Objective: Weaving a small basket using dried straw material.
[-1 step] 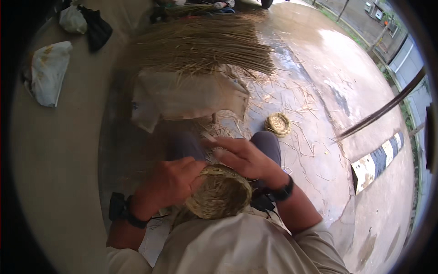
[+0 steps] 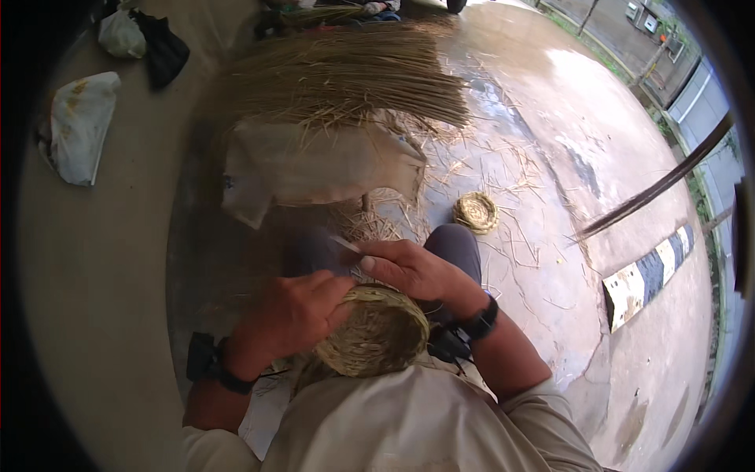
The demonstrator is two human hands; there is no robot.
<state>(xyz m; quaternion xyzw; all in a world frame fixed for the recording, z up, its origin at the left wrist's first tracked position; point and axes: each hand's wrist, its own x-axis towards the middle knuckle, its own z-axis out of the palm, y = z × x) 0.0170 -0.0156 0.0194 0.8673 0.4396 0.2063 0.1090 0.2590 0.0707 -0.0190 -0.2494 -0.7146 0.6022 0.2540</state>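
Against the shirt [image 2: 393, 429], at the near edge of the lap [image 2: 454, 248], sits the woven basket [image 2: 373, 340]. The left hand [image 2: 301, 305] has fingers pinching its rim [image 2: 381, 293]; the right hand's [image 2: 410, 271] pinch a thin pale piece [image 2: 344, 244], which could slip if pushed hard.

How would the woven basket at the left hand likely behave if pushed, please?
The woven basket is probably light for its size, being hollow with walls of straw-like strands. It likely flexes slightly yet keeps its shape, as its round rim stands open. Its rounded sides might let it roll if released.
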